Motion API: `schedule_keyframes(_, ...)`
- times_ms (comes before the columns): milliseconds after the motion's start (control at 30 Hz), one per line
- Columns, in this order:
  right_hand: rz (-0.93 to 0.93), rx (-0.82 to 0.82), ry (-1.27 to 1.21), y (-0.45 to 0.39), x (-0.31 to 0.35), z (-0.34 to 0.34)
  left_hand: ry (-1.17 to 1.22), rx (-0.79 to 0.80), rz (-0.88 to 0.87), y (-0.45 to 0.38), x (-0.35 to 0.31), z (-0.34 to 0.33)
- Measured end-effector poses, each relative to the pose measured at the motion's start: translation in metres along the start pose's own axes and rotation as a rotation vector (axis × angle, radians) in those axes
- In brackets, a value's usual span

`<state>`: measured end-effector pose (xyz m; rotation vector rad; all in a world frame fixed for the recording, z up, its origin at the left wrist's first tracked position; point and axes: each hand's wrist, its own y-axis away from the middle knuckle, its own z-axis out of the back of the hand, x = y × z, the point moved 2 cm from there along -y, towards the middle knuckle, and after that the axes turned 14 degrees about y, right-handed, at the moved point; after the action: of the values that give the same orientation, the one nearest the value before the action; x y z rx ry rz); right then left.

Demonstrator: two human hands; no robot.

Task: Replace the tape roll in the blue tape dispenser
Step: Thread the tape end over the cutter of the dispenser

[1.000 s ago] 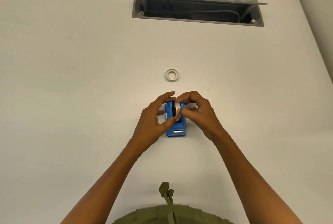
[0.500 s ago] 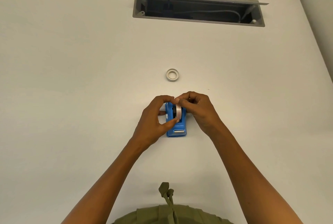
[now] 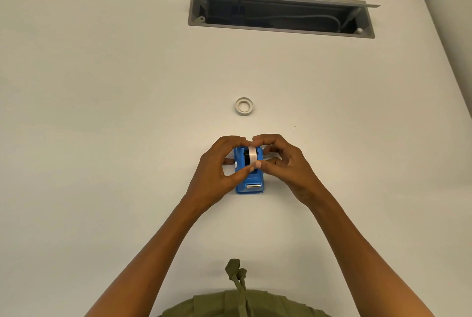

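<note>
The blue tape dispenser (image 3: 251, 181) stands on the white desk, cutter end toward me. A white tape roll (image 3: 252, 155) sits upright in its slot on a black hub. My left hand (image 3: 217, 176) wraps the dispenser's left side, its thumb and forefinger pinching the roll. From the right, my right hand (image 3: 283, 163) pinches the same roll at its top and front. A second, thin white tape roll (image 3: 244, 106) lies flat on the desk beyond the dispenser.
An open grey cable tray (image 3: 281, 11) with cables inside is recessed in the desk at the back. The white desk (image 3: 102, 112) spreads wide on both sides. A wall panel rises at the far right. Olive clothing shows at the bottom edge.
The roll has dropped from a tilted position above the slot to sit lower and straighter in the dispenser. Both hands stayed on it and closed in slightly.
</note>
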<state>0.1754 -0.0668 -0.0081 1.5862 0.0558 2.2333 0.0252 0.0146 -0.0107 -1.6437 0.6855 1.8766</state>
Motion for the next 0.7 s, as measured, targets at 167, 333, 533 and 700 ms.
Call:
schedule_keyframes(167, 0.012, -0.036, 0.023, -0.001, 0.000, -0.003, -0.017, 0.007, -0.014, 0.001, -0.001, 0.000)
schedule_keyframes(333, -0.039, -0.093, -0.010, -0.005, 0.002, -0.007, -0.030, 0.026, -0.022, 0.002, 0.001, -0.001)
schedule_keyframes(533, -0.106, -0.150, -0.052, -0.012, 0.009, -0.007, 0.007, 0.013, -0.017, 0.002, 0.002, -0.001)
schedule_keyframes(700, -0.144, -0.120, -0.062, -0.015, 0.011, -0.007, 0.042, 0.005, -0.015, 0.002, 0.001, -0.001)
